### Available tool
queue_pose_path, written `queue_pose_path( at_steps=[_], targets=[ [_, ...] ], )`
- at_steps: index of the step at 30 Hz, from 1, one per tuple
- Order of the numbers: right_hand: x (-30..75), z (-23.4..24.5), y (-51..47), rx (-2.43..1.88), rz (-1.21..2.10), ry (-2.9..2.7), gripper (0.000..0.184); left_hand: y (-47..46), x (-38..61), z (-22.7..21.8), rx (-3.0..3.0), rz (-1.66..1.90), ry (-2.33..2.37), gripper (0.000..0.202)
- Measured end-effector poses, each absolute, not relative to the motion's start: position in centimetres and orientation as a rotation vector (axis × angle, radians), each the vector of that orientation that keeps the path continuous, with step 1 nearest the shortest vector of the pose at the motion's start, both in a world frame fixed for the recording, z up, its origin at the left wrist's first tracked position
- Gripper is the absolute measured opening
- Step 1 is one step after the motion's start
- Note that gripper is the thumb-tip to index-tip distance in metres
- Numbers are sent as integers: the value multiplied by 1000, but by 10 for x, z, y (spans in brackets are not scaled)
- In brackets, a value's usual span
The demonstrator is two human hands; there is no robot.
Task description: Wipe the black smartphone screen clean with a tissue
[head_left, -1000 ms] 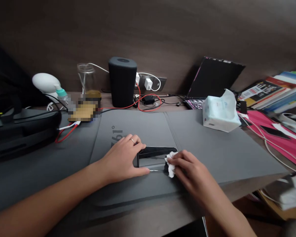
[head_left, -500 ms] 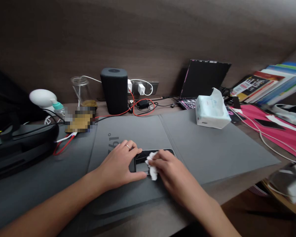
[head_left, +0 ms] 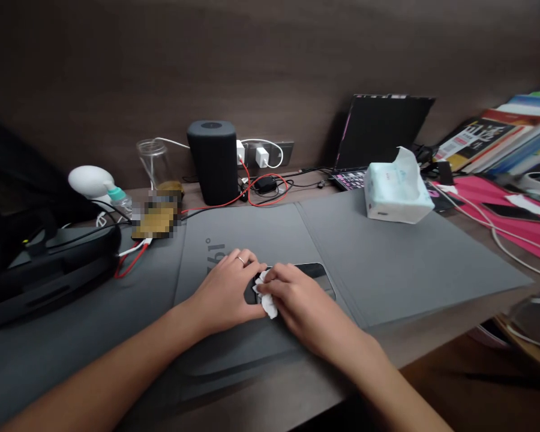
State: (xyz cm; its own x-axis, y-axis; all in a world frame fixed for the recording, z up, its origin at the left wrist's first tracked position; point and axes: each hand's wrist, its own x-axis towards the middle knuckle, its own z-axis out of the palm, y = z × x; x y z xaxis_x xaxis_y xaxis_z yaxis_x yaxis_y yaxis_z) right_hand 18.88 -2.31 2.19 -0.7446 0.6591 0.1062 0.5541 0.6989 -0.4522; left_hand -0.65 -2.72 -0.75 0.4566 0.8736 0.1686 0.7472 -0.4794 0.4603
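Observation:
A dark smartphone (head_left: pixel 314 271) lies flat on the grey desk mat (head_left: pixel 261 231), its glossy screen facing up. My left hand (head_left: pixel 227 291) steadies its left end, thumb at the near edge and fingers at the far edge. Pinched in the fingers of my right hand (head_left: pixel 299 297) is a crumpled white tissue (head_left: pixel 269 305), pressed on the screen's left part close to my left thumb. Both hands cover much of the phone; its right end shows past my right knuckles.
A tissue pack (head_left: pixel 398 195) stands on the mat's right side, before an open laptop (head_left: pixel 384 132). A black speaker (head_left: pixel 212 162), a glass jar (head_left: pixel 155 162) and red and black cables line the back. At left sits a black headset-like object (head_left: pixel 72 258); books (head_left: pixel 499 129) lean at right.
My right hand has slid the tissue leftward along the screen, uncovering more of the phone's right end. My left hand keeps its hold. The view has shifted slightly.

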Motion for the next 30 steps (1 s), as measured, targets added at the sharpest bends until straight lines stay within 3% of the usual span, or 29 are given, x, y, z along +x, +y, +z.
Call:
queue_pose_path(
  at_steps=[9, 20, 27, 30],
  targets=[
    [266, 17, -15, -1099, 518, -2500, 31, -27, -7, -4, 2341, 595, 1381, 57],
    [185, 26, -30, -1028, 526, -2675, 31, -28, -8, -10, 2386, 541, 1375, 46],
    [262, 17, -19, -1158, 529, -2497, 34, -29, -8, -9, 2385, 543, 1397, 54],
    [289, 23, -14, -1158, 673, -2586, 39, -29, -9, -9, 2373, 562, 1395, 55]
  ],
)
